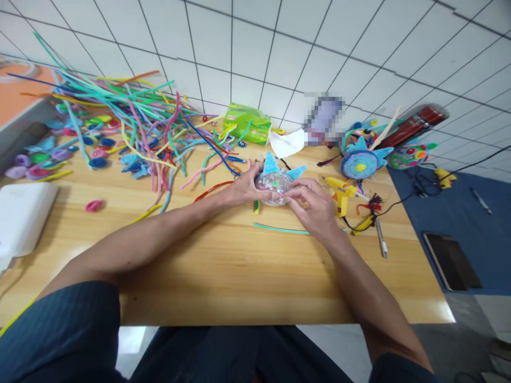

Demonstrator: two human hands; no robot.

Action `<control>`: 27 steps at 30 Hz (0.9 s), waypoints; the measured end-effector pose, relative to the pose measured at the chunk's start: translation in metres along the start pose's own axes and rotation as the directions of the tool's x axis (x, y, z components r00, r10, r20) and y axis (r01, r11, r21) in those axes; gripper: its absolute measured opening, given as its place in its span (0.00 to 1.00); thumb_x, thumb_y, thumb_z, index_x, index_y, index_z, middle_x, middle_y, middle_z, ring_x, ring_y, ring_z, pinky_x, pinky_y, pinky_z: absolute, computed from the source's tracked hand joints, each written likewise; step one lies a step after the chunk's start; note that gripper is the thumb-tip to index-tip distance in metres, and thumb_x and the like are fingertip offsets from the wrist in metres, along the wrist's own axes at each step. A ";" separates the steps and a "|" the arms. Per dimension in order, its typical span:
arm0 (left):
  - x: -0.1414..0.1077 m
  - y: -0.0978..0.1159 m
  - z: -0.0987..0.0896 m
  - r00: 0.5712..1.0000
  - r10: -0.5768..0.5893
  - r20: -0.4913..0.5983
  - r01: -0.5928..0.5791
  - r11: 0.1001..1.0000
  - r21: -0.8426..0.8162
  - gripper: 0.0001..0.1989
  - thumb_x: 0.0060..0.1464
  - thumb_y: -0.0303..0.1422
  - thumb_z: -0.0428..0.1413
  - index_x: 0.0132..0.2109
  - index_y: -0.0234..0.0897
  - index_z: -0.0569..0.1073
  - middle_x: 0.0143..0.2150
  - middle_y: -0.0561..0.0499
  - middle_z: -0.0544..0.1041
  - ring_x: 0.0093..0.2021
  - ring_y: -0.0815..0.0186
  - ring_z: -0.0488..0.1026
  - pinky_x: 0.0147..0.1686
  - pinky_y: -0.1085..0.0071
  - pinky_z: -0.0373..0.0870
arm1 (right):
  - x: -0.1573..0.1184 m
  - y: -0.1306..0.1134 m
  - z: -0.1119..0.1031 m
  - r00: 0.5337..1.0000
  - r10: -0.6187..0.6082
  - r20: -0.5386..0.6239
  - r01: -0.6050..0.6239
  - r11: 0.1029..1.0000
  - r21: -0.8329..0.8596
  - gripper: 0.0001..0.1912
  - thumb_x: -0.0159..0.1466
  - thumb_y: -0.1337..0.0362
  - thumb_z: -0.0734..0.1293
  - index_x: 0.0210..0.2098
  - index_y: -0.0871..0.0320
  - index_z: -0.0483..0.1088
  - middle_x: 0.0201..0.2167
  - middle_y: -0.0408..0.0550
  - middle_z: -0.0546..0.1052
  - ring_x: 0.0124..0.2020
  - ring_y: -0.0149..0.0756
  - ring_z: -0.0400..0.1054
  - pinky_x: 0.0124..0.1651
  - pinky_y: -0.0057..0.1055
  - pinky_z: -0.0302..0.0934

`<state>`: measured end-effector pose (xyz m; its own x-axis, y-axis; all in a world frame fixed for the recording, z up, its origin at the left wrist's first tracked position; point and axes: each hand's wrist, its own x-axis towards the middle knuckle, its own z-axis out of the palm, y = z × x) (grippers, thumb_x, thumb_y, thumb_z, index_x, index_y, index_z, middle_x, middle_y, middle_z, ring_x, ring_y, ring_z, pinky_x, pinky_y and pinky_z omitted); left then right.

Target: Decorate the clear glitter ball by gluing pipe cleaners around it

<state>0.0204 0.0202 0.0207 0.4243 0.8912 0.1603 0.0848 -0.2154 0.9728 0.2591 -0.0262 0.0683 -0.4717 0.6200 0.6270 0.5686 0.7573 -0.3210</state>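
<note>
L hand (248,186): grips round piece (275,181) at its L side, thumb along near edge. R hand (315,206): thumb & fingertips closed tog. on pink strip (281,195) at near R edge of same piece; cannot tell if rim is pinched too. Round piece is btwn both hands, over mid tbl (223,271); looks clear/silvery, w/ green spot at ctr & two blue fuzzy points (270,163) on far side.

Immed. area: turquoise stem (275,229) lies flat on near side, partly behind R hand. Yellow glue gun (341,196) just R of R hand. Silver pen-like tool (381,239) further R, near tbl edge.

Far side, by tiled wall (207,53): green packet (247,125), white paper (286,143) beside it. Far R: blue disc (349,166) w/ yellow ctr & blue points; dark red cylinder (415,125) tilted behind.

L side: large tangle of fuzzy stems (120,101), asst. colours; small coiled pcs. around it. Pink coil (94,205) lies apart, nr white box (26,218).

R of tbl: blue surface (443,205) w/ dark flat device (442,260).
</note>
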 end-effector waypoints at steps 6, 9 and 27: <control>0.000 0.002 -0.001 0.999 -0.036 -0.001 0.035 0.991 -0.132 0.45 0.38 0.51 0.78 0.57 0.37 0.68 0.59 0.40 0.76 0.58 0.52 0.77 0.58 0.57 0.77 | -0.004 0.010 -0.008 0.994 0.111 0.016 -0.112 0.992 0.060 0.05 0.69 0.69 0.72 0.37 0.52 0.79 0.39 0.47 0.83 0.40 0.40 0.77 0.36 0.35 0.71; 0.001 0.002 -0.001 0.999 -0.033 -0.007 0.032 0.986 -0.165 0.47 0.36 0.51 0.79 0.57 0.37 0.67 0.58 0.41 0.77 0.60 0.51 0.76 0.58 0.59 0.76 | -0.006 0.011 -0.008 0.971 0.233 0.061 -0.239 0.962 0.129 0.05 0.68 0.67 0.72 0.36 0.53 0.79 0.34 0.45 0.83 0.35 0.37 0.75 0.36 0.34 0.68; -0.003 -0.007 -0.003 1.000 0.004 0.013 -0.001 0.976 -0.216 0.44 0.40 0.47 0.80 0.58 0.40 0.68 0.59 0.44 0.79 0.61 0.50 0.78 0.62 0.58 0.77 | -0.022 0.040 0.003 0.710 0.625 0.324 -0.697 0.556 0.453 0.16 0.58 0.49 0.76 0.33 0.55 0.77 0.29 0.43 0.79 0.30 0.34 0.66 0.36 0.33 0.58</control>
<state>0.0163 0.0203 0.0141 0.4366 0.8850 0.1619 -0.1127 -0.1247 0.9858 0.2904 -0.0086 0.0394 -0.1977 0.9802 0.0139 0.3393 0.0817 -0.9371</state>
